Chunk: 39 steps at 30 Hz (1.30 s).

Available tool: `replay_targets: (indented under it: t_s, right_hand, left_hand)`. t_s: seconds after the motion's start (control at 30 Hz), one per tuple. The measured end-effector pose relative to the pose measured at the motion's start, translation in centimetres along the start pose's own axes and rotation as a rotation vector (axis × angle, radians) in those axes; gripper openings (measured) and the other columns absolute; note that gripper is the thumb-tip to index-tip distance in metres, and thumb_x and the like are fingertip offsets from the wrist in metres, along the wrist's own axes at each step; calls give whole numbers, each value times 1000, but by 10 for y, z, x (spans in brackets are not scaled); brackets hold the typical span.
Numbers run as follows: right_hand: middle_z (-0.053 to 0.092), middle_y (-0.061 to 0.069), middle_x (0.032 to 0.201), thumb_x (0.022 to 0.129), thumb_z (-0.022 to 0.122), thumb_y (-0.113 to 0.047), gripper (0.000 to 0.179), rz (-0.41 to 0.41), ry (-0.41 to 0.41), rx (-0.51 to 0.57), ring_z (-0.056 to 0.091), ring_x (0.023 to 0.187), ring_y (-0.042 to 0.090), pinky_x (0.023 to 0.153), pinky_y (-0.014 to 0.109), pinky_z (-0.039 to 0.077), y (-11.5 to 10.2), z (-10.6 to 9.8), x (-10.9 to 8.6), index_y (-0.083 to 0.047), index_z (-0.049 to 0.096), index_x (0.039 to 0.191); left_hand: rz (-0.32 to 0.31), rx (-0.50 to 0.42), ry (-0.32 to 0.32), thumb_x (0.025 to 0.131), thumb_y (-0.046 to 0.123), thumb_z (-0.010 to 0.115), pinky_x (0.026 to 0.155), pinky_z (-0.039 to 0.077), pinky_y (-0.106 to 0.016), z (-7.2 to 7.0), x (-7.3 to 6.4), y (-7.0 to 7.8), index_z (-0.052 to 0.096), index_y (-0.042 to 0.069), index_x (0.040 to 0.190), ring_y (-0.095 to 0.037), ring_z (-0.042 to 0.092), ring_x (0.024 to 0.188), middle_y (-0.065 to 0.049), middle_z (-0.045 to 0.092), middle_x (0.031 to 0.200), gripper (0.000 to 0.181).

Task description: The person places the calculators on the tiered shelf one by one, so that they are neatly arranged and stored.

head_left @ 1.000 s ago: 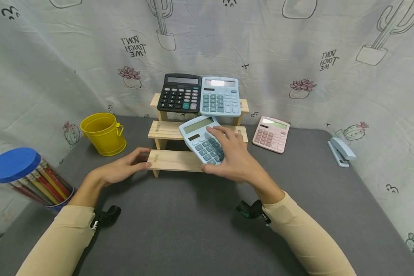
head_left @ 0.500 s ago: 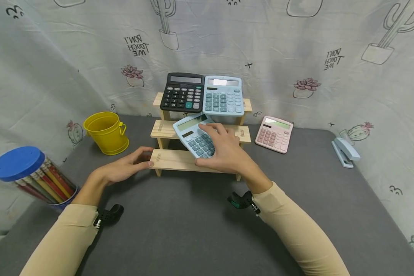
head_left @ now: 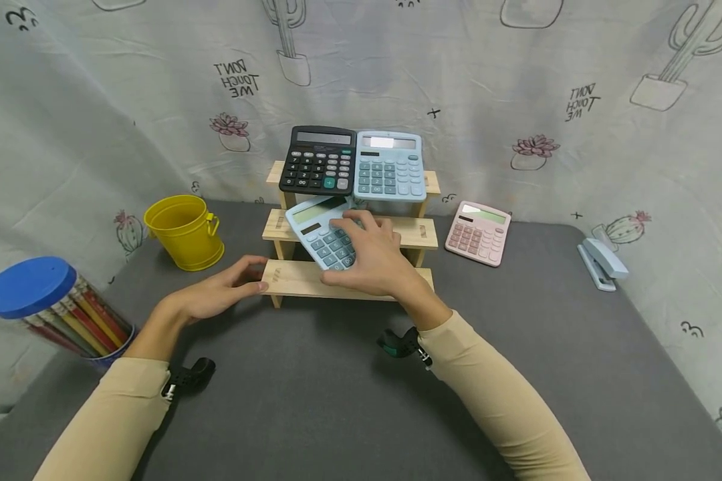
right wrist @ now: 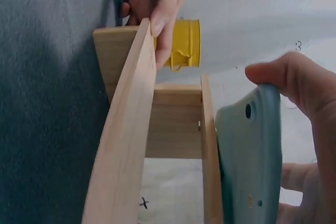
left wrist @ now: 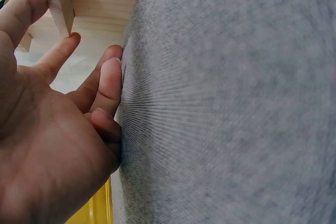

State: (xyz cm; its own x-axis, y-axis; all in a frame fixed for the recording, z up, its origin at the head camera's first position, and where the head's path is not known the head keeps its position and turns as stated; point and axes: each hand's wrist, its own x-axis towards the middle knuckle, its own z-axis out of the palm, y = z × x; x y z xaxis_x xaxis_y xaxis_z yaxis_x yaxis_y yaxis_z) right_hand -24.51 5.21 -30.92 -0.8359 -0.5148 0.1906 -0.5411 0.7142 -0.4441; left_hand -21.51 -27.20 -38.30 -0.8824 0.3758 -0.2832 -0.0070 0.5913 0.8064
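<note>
My right hand (head_left: 378, 259) grips a light blue calculator (head_left: 317, 230) by its edges, thumb at the near edge and fingers across the far side. The calculator tilts over the middle step of a three-step wooden stand (head_left: 297, 277). In the right wrist view, the calculator's back (right wrist: 249, 156) lies close along a step board (right wrist: 210, 156). My left hand (head_left: 213, 294) pinches the left end of the lowest step; the left wrist view shows a thumb and finger either side of that board end (left wrist: 60, 3). A black calculator (head_left: 319, 160) and another light blue calculator (head_left: 388, 167) lean side by side on the top step.
Right of the stand lies a pink calculator (head_left: 478, 234), with a pale blue stapler (head_left: 603, 262) farther right. A yellow bucket (head_left: 183, 234) stands to the left. A blue-lidded tub of pencils (head_left: 72, 314) is beside my left forearm. Patterned cloth (head_left: 457, 80) hangs behind.
My right hand has carried the light blue calculator leftward along the middle step, toward its left end. The left hand keeps its place on the stand; the view has shifted slightly.
</note>
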Motion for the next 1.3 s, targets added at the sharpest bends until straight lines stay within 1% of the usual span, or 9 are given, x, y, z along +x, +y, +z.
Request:
replay_targets:
  t_s: [0.17,0.37,0.5,0.6,0.73,0.8,0.9,1.1,1.3]
  right_hand:
    - [34,5,161,76,76,-56,87,35,37,11,35,127,38,97,56,32,-3,6,6,-25,48,153]
    - [33,6,161,78,73,-73,95,76,30,-33,35,129,39,103,58,32,-11,12,15,-26,45,155]
    - [32,8,162,79,68,-80,98,93,26,-84,35,132,42,104,58,33,-15,14,18,-26,44,157]
    - [28,8,165,83,66,-77,96,88,-3,-89,34,133,42,105,58,33,-16,12,19,-25,40,159]
    - [23,9,168,89,68,-64,87,62,-60,-65,32,135,43,107,59,32,-13,7,20,-25,36,161]
    - [23,10,169,91,69,-58,83,52,-61,-49,33,135,43,107,59,32,-12,7,20,-24,37,160]
    - [26,10,168,93,69,-56,79,45,-24,-25,34,132,41,105,56,34,-11,10,21,-23,40,159]
    - [30,10,164,90,72,-59,81,39,50,23,35,124,37,101,53,33,-11,18,25,-20,45,155]
    - [33,9,161,85,77,-60,82,69,120,65,33,120,34,104,50,30,-12,27,30,-22,50,152]
  left_hand:
    - [-12,-6,2,105,53,53,116,26,-69,1,2,-2,20,23,159,-45,32,147,-24,29,162,70]
    - [-12,-6,10,105,53,53,116,26,-69,1,1,-5,20,23,159,-45,32,147,-24,29,162,71]
    - [-9,-6,8,105,53,53,116,26,-69,1,0,-6,20,24,159,-45,33,147,-24,29,162,70]
    - [-6,-10,9,105,52,53,116,25,-70,1,1,-5,20,23,159,-45,33,147,-23,30,162,70]
    - [-6,-16,10,104,53,54,117,25,-69,0,2,-5,20,23,159,-44,33,147,-23,29,162,71]
    - [-5,-18,11,104,52,54,117,25,-69,0,2,-5,20,23,159,-44,33,147,-23,29,162,71]
    - [-6,-20,10,105,52,55,117,25,-69,-1,2,-4,20,23,159,-44,33,147,-23,29,162,71]
    - [-9,-17,9,104,52,54,117,25,-69,0,3,-2,19,21,160,-45,33,147,-24,29,162,73]
    - [-21,-11,2,105,52,53,116,25,-69,1,2,-1,18,21,160,-45,34,146,-25,29,162,73]
